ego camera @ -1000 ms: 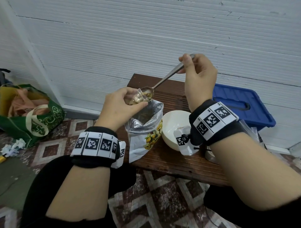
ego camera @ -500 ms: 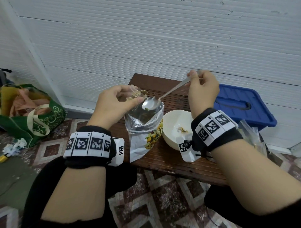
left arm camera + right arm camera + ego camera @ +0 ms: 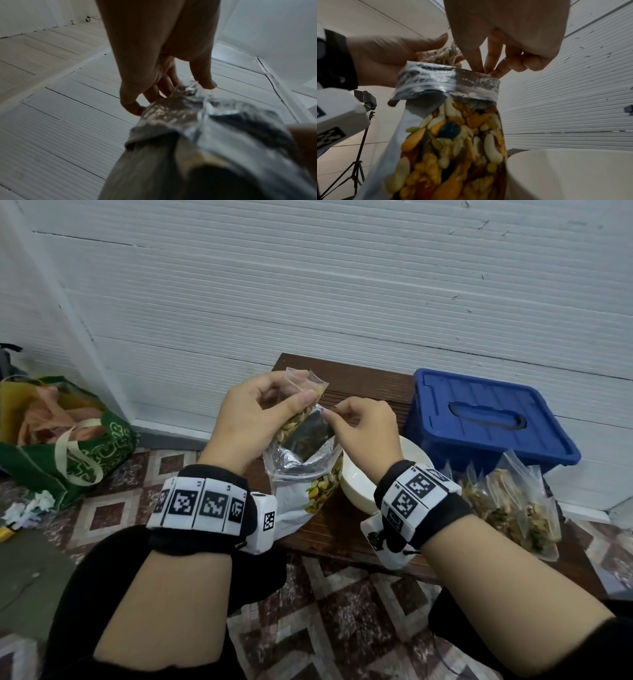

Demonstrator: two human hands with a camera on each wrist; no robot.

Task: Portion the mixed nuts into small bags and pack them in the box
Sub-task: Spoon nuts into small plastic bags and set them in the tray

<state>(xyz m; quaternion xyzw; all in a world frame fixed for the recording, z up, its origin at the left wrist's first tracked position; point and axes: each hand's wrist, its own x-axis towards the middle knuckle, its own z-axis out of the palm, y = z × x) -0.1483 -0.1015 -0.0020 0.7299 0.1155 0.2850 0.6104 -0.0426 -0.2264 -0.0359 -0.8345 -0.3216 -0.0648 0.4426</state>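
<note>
The small bag was clear plastic, its lower half packed with pale seeds and nuts, its top edge loose and crumpled above the fingers. It hung tilted in the air, just over the mouth of the pouch, held there by the left hand: the thumb pressed it from the near side and the curled fingers closed on it from behind. In the left wrist view the plastic showed only as a blurred, shiny crumple at the fingertips.

The right hand sat just beside it, fingers bunched together and pointing down, the tips pinching the pouch's rim; the right wrist view showed those fingertips on the silver edge. The pouch stood open on the table, foil-lined inside, its front printed with a picture of mixed nuts in yellow, white and orange.

A white bowl rested right behind the pouch, to its right, partly hidden by the right wrist. Further right lay filled bags in a loose heap near the table's edge, dark and tan pieces showing through the plastic. Behind them stood the blue box with its lid on. Off to the left, on the tiled floor, sat a green tote.
</note>
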